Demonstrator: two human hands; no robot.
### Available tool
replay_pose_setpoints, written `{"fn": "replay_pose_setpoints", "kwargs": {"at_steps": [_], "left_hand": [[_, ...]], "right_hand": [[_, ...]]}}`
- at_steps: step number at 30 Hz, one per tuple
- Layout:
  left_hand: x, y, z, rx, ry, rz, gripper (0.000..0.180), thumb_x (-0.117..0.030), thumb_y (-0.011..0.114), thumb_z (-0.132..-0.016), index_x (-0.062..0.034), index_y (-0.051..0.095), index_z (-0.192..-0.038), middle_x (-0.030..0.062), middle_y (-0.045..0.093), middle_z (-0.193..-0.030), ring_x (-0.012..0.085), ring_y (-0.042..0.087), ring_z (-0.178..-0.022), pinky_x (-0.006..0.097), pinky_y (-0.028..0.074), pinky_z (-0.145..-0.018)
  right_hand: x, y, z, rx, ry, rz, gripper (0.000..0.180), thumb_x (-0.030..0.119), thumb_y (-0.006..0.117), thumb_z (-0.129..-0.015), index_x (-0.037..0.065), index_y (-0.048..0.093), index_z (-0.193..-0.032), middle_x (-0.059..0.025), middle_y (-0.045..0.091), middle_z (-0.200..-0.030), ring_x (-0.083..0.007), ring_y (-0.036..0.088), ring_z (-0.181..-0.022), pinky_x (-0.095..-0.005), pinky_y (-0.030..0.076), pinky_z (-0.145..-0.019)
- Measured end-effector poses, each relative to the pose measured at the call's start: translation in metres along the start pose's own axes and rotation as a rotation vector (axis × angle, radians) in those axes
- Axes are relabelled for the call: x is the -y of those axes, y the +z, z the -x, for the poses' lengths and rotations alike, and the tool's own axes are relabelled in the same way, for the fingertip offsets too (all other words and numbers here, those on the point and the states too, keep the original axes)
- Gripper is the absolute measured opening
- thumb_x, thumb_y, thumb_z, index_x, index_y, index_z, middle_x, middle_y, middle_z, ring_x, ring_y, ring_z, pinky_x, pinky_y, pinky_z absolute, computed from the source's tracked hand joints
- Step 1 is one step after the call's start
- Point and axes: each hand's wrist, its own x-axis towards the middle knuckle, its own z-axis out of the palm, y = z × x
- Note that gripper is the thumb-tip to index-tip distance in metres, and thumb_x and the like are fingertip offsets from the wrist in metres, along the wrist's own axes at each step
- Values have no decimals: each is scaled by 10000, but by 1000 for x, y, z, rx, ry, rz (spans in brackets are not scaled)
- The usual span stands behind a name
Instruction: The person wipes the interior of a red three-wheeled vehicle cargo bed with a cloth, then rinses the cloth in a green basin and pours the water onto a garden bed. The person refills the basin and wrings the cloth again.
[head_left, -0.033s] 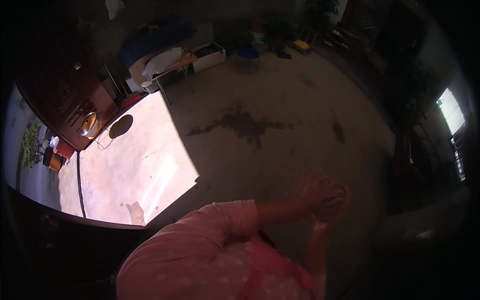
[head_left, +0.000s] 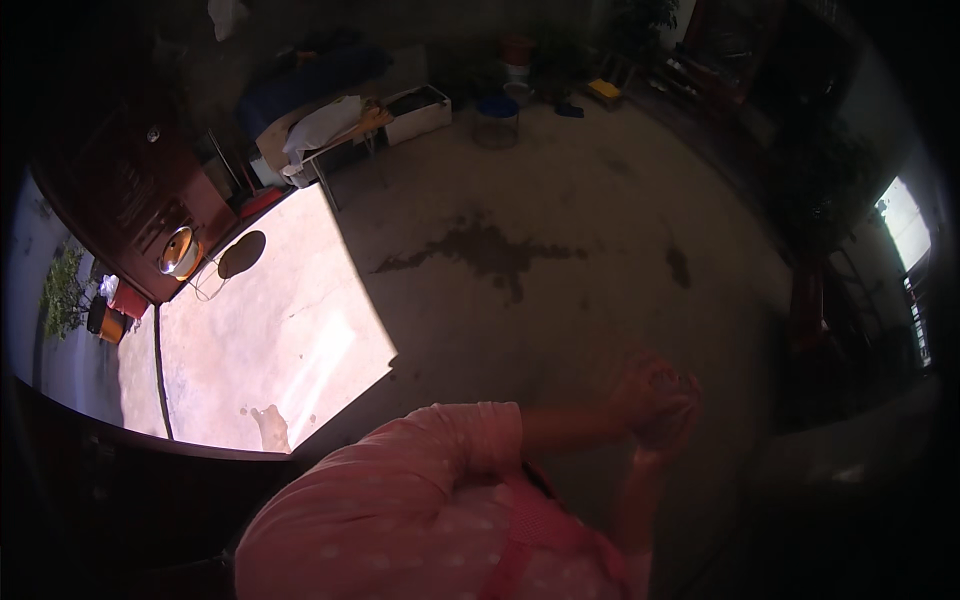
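In the dim lower right of the head view, my two hands are brought together in front of my body. My left hand comes in from the left, below a pink short sleeve, and its fingers curl against the other hand. From below, my right hand rises and closes around the left one. Shade and slight blur hide whether anything lies between the palms. Under the hands is the shaded concrete floor.
A sunlit floor patch lies at left, with a round pan-like vessel on a thin stand. At the back stand a table with a white sack, a white trough and a blue-topped stool. A dark wet stain marks the floor.
My clasped hands have shifted slightly to the right, and the fingers have turned a little against each other. The surroundings stay the same.
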Motion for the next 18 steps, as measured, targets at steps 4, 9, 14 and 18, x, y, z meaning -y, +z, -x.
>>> {"fn": "replay_pose_setpoints", "kwargs": {"at_steps": [4, 9, 14, 18], "left_hand": [[26, 53, -69, 330, -176, 116, 368, -273, 708, -731, -84, 559, -1010, 56, 549, -944, 190, 535, -914, 339, 434, -830], [108, 142, -133, 133, 28, -65, 461, -325, 666, -768, -100, 534, -1149, 110, 477, -1127, 216, 468, -1052, 350, 400, -890], [119, 143, -237, 513, -1124, 921, 579, -499, 554, -842, -138, 409, -1270, 89, 440, -1153, 190, 438, -1101, 358, 421, -872], [101, 183, -310, 311, -790, 817, 421, -464, 568, -846, -121, 503, -1081, 38, 523, -993, 134, 523, -908, 279, 459, -752]], "right_hand": [[8, -58, -47, -143, 59, -110, 497, 411, 445, -896, 85, 408, -1268, -107, 453, -1211, -216, 474, -1068, -395, 401, -912], [32, -170, -113, 295, 132, -805, 440, 398, 470, -897, 61, 477, -1181, -89, 523, -1093, -220, 552, -896, -332, 487, -765], [74, -147, -231, -278, -592, 911, 331, 278, 671, -798, 43, 562, -1003, -92, 571, -888, -211, 559, -810, -313, 480, -679], [122, -127, -308, 74, -705, 1105, 286, 219, 713, -740, 25, 595, -915, -78, 579, -823, -203, 553, -782, -313, 465, -679]]}}
